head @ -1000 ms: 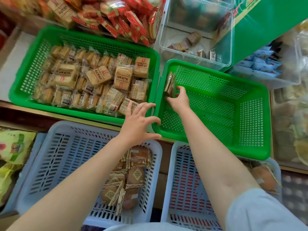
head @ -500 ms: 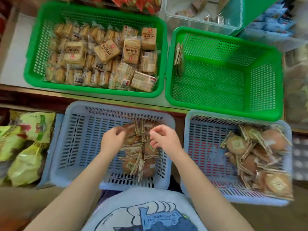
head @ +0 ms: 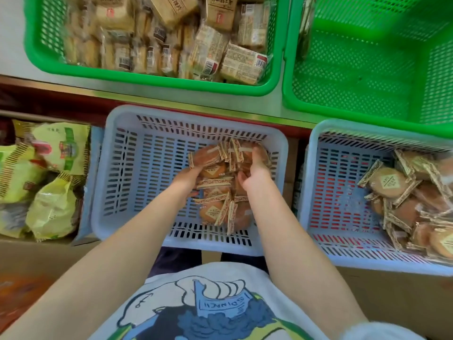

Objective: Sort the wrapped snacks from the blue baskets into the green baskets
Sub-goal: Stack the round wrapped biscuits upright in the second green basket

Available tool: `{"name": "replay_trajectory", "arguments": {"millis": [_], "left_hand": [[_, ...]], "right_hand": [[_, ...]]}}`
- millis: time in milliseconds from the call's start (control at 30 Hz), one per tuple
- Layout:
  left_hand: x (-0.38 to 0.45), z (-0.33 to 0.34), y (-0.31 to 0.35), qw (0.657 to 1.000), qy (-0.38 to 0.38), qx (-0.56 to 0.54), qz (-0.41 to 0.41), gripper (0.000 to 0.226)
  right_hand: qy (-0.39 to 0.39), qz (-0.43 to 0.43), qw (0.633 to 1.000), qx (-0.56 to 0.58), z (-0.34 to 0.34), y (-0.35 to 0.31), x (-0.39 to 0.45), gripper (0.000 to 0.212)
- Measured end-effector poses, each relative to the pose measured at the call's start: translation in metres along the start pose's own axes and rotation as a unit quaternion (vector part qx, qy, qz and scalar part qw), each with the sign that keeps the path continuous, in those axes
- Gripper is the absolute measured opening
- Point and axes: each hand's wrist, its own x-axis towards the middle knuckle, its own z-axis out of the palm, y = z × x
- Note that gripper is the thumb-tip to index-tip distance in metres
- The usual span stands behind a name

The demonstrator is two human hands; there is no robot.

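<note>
Hands (head: pixel 255 173) grip wrapped snacks (head: pixel 215 171) (labels blurred).

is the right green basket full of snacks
No, the right green basket shows mostly bare mesh floor, with only a few packets standing against its left wall.

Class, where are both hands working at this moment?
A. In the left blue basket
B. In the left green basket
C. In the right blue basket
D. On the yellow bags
A: the left hand and right hand gather wrapped cakes inside the left blue basket.
</note>
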Motion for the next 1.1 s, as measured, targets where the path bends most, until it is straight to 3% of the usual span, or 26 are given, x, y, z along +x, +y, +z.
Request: {"name": "replay_trajectory", "arguments": {"millis": [167, 267, 367, 467, 600, 667, 700, 767, 800, 867, 967, 1100], "left_hand": [[-0.015, -0.003, 0.005, 0.999, -0.028, 0.009, -0.021, 0.048], [-0.025, -0.01, 0.009, 1.0, 0.0, 0.03, -0.001, 0.051], [-0.04, -0.018, 0.012, 0.991, 0.086, 0.05, 0.091, 0.048], [-0.058, -0.018, 0.024, 0.974, 0.107, 0.053, 0.195, 0.044], [-0.099, -0.004, 0.051, 0.963, -0.068, 0.086, 0.247, 0.062], [-0.124, 0.007, 0.06, 0.946, -0.156, 0.105, 0.265, 0.071], [-0.134, 0.012, 0.064, 0.939, -0.181, 0.103, 0.272, 0.072], [-0.145, 0.019, 0.071, 0.934, -0.226, 0.046, 0.274, 0.057], [-0.151, 0.02, 0.075, 0.931, -0.253, 0.0, 0.263, 0.046], [-0.163, 0.02, 0.084, 0.923, -0.296, -0.071, 0.235, 0.041], [-0.168, 0.023, 0.093, 0.909, -0.337, -0.107, 0.222, 0.054], [-0.174, 0.029, 0.106, 0.894, -0.357, -0.139, 0.23, 0.05]], "right_hand": [[-0.034, 0.025, 0.999, 0.033, 0.012, -0.004, 0.004, 0.047], [-0.033, 0.019, 0.999, 0.014, 0.007, -0.002, -0.004, 0.05], [-0.043, -0.016, 0.999, -0.009, -0.013, 0.005, -0.022, 0.049], [-0.146, -0.052, 0.988, -0.002, -0.04, 0.012, -0.053, 0.029], [-0.273, -0.133, 0.95, -0.075, -0.069, 0.003, -0.099, 0.036], [-0.265, -0.194, 0.932, -0.151, -0.071, -0.008, -0.121, 0.037], [-0.246, -0.228, 0.924, -0.184, -0.071, -0.015, -0.134, 0.048], [-0.228, -0.288, 0.907, -0.207, -0.072, -0.029, -0.158, 0.079], [-0.233, -0.315, 0.898, -0.201, -0.074, -0.036, -0.166, 0.083], [-0.221, -0.37, 0.877, -0.211, -0.082, -0.05, -0.181, 0.063], [-0.234, -0.422, 0.852, -0.202, -0.1, -0.067, -0.195, 0.027], [-0.239, -0.413, 0.873, -0.097, -0.123, -0.085, -0.203, 0.013]]}}
